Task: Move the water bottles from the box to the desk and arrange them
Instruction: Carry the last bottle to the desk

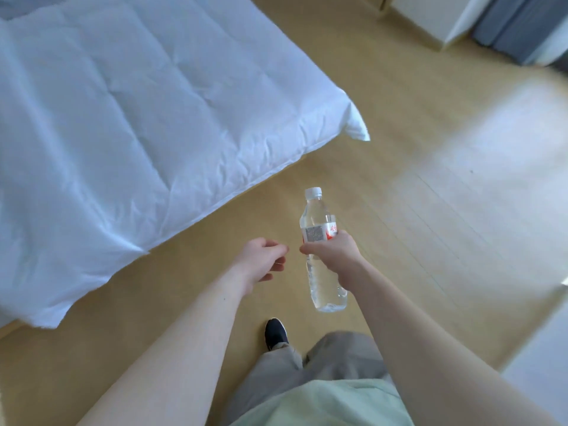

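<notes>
here my right hand (333, 253) grips a clear water bottle (321, 241) mid-body, upright for carrying; my left hand (261, 259) hangs loosely curled, empty, over wood floor (430, 195) beside a bed (123, 118).

Bedroom: white-quilted bed (123, 124), wooden floor (399, 210)

The only printing in view is on the clear plastic water bottle with a white cap (319, 238). Its white wrap-around label (318, 233) carries red characters on the right side and a grey block of fine print on the left, both too blurred to read.
</notes>
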